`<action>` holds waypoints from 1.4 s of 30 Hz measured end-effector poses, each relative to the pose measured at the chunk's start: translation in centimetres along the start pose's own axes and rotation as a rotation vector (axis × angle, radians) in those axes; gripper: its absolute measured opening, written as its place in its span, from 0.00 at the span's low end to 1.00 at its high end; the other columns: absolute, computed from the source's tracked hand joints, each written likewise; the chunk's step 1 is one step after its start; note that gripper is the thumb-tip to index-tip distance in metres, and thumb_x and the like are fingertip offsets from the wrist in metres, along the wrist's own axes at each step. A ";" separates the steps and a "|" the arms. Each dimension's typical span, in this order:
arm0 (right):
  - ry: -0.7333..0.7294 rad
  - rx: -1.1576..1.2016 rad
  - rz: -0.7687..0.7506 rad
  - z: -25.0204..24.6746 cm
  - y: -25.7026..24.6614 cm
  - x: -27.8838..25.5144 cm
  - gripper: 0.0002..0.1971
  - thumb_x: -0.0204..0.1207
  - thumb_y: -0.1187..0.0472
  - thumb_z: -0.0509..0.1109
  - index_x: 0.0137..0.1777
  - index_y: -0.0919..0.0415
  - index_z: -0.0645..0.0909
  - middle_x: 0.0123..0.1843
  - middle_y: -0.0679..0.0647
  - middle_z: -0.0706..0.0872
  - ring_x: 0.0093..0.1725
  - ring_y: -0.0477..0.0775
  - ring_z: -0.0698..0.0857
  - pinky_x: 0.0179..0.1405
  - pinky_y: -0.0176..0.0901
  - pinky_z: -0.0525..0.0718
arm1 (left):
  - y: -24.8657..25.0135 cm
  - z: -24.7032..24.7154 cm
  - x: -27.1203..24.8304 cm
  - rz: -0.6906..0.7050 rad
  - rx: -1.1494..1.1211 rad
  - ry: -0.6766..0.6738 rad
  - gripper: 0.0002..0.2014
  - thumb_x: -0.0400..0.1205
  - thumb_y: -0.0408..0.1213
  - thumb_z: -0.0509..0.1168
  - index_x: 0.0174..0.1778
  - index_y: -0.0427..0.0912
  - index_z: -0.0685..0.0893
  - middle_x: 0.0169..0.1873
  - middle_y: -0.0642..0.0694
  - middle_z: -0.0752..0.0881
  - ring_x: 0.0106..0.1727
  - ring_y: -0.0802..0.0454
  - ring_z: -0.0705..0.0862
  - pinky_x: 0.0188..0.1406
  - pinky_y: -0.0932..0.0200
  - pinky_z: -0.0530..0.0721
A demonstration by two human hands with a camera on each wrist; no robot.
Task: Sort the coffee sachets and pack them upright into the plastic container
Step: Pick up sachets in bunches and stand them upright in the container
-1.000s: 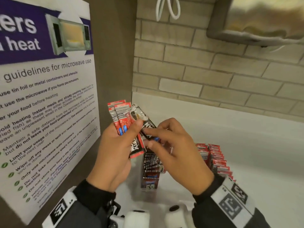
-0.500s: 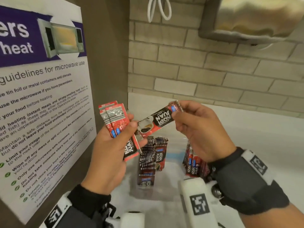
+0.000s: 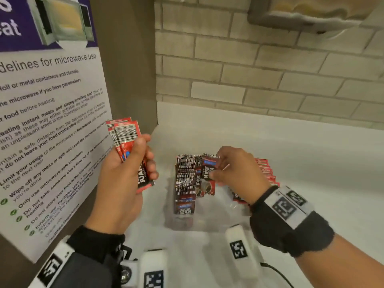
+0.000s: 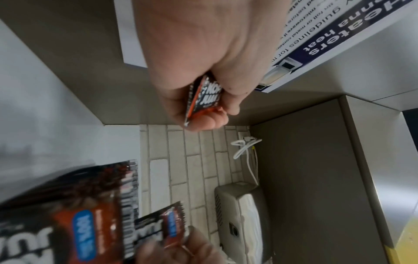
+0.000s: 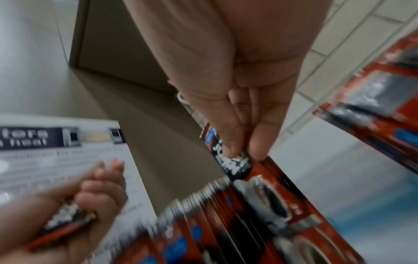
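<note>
The clear plastic container point(image 3: 207, 217) stands on the white counter point(image 3: 291, 163) and serves as the landmark. Inside it, at its left side, a row of dark sachets point(image 3: 185, 179) stands upright; at its right side stands a row of red sachets point(image 3: 267, 169), partly hidden behind the right wrist. The right hand point(image 3: 234, 173) is over the container, thumb and fingers pinching one dark sachet point(image 3: 205, 179) near its upper half; the sachet hangs upright below the fingertips, just beside the right end of the dark row, its lower edge among the packed sachets. The left hand point(image 3: 124, 179) is left of the container and above the counter, fingers curled round a small bundle of red sachets point(image 3: 128, 146) whose barcoded ends project above the thumb. A microwave guidelines poster point(image 3: 45, 121) hangs left of the container.
</note>
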State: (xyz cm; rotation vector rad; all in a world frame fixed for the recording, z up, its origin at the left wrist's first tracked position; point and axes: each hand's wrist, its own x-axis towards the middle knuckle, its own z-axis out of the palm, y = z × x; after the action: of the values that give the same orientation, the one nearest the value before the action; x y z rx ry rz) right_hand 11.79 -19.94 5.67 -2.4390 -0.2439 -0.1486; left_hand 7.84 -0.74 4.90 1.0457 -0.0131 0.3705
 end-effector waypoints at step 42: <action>-0.087 0.185 0.139 3.4 3.3 1.0 0.20 0.68 0.72 0.74 0.35 0.55 0.64 0.40 0.64 0.87 0.34 0.54 0.85 0.32 0.37 0.78 | -2.9 -1.9 0.7 -0.279 -0.130 -0.151 0.17 0.69 0.31 0.63 0.53 0.39 0.84 0.33 0.47 0.77 0.27 0.55 0.71 0.24 0.65 0.74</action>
State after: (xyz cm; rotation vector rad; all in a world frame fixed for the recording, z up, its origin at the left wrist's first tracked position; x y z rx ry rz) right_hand 13.60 -20.13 1.15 -2.2713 -0.1203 0.0402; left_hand 9.10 -0.19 1.58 0.9295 -0.0256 0.0368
